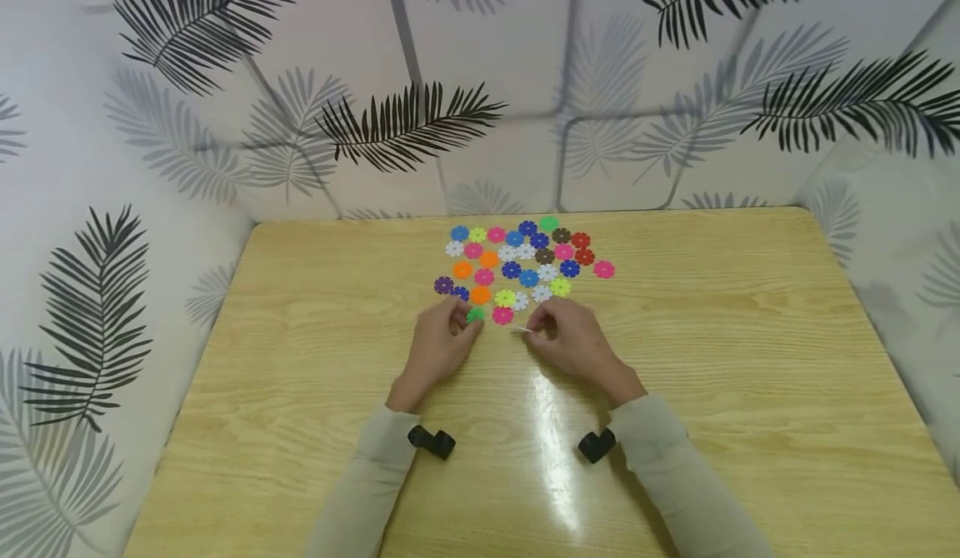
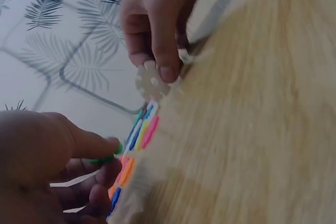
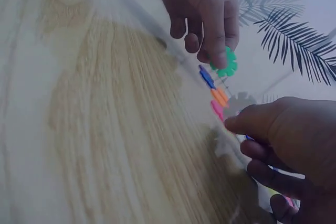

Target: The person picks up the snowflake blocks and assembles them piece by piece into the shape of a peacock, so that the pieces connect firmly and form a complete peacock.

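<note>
My left hand [image 1: 438,343] pinches a green notched plastic disc [image 3: 228,62] between thumb and fingers, at the near left edge of a group of similar discs. Opposite it, my right hand [image 1: 576,340] holds a white notched disc [image 2: 150,81] by its rim; in the head view this disc appears almost edge-on. The two held discs are apart. Between the hands, a pink disc [image 1: 502,316] lies on the table, with a yellow disc [image 1: 506,298] just behind it. The right hand partly hides the held white disc.
Several flat discs in blue, orange, red, brown, purple and other colours spread across the wooden table [image 1: 300,391] behind the hands. One pink disc [image 1: 603,269] lies at the group's right end. A leaf-patterned wall [image 1: 495,58] borders the table's far edge.
</note>
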The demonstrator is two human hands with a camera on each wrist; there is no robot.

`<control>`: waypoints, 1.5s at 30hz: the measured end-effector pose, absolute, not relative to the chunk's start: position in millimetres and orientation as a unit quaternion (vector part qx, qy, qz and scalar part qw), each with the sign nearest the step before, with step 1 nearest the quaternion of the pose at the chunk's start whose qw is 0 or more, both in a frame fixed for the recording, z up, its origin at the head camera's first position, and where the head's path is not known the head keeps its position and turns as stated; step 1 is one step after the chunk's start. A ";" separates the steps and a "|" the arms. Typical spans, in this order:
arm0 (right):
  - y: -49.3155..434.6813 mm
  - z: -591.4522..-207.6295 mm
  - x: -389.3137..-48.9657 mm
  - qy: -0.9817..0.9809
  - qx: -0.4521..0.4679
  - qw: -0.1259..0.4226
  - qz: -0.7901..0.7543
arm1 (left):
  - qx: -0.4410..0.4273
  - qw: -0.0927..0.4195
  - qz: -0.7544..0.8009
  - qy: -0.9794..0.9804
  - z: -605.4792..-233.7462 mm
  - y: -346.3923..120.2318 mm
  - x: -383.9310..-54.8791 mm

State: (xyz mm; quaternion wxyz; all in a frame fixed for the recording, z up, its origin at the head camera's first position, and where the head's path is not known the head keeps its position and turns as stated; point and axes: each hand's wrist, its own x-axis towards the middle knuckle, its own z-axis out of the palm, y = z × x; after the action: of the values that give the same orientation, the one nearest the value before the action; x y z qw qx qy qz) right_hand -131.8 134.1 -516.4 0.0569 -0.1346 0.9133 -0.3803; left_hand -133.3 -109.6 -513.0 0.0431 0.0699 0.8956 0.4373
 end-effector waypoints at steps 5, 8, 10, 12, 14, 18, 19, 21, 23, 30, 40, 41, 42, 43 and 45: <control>133.1 -514.3 -125.1 0.888 -0.135 0.037 -0.437 | 0.058 0.092 0.545 0.831 -512.3 -107.9 -130.1; 131.9 -512.0 -121.7 0.879 -0.132 0.018 -0.458 | 0.060 0.113 0.582 0.803 -511.0 -105.8 -128.9; 130.8 -510.5 -119.8 0.876 -0.136 0.002 -0.462 | 0.061 0.116 0.593 0.794 -510.0 -104.0 -127.9; 129.8 -509.2 -117.9 0.873 -0.140 -0.014 -0.467 | 0.060 0.117 0.600 0.789 -508.9 -101.8 -126.9; 128.9 -508.1 -116.0 0.871 -0.144 -0.030 -0.469 | 0.055 0.117 0.609 0.782 -508.0 -99.5 -126.1; 128.1 -508.0 -113.5 0.866 -0.156 -0.062 -0.470 | 0.029 0.119 0.624 0.771 -506.9 -96.7 -124.1; 128.0 -508.4 -113.3 0.865 -0.163 -0.069 -0.470 | 0.022 0.121 0.628 0.769 -506.7 -96.2 -123.4; 127.7 -508.7 -113.1 0.863 -0.177 -0.083 -0.466 | 0.009 0.129 0.634 0.762 -506.4 -95.5 -122.0; 128.0 -509.3 -113.0 0.862 -0.194 -0.097 -0.457 | 0.000 0.139 0.640 0.755 -506.2 -94.6 -120.6; 128.2 -508.5 -113.6 0.863 -0.254 -0.149 -0.410 | -0.018 0.145 0.666 0.732 -507.2 -90.0 -118.9; 129.1 -504.8 -120.2 0.867 -0.276 -0.149 -0.386 | -0.021 0.161 0.661 0.733 -505.6 -92.5 -123.2; 129.3 -504.8 -121.3 0.868 -0.277 -0.148 -0.385 | -0.016 0.158 0.651 0.742 -506.0 -94.2 -124.0; 129.2 -505.5 -122.7 0.868 -0.279 -0.148 -0.384 | -0.012 0.153 0.641 0.752 -506.3 -95.7 -124.9; 129.0 -506.2 -123.9 0.868 -0.279 -0.146 -0.384 | -0.008 0.146 0.633 0.761 -506.8 -96.7 -126.0; 127.6 -509.2 -126.9 0.867 -0.277 -0.143 -0.389 | 0.001 0.135 0.618 0.775 -506.8 -98.8 -127.8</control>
State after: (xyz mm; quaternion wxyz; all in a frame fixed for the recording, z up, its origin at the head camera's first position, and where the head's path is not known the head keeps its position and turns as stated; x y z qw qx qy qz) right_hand -126.9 127.6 -509.2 -0.1433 -0.2766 0.8670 -0.3888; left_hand -127.8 -98.8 -506.8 0.1354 0.0014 0.7746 0.6178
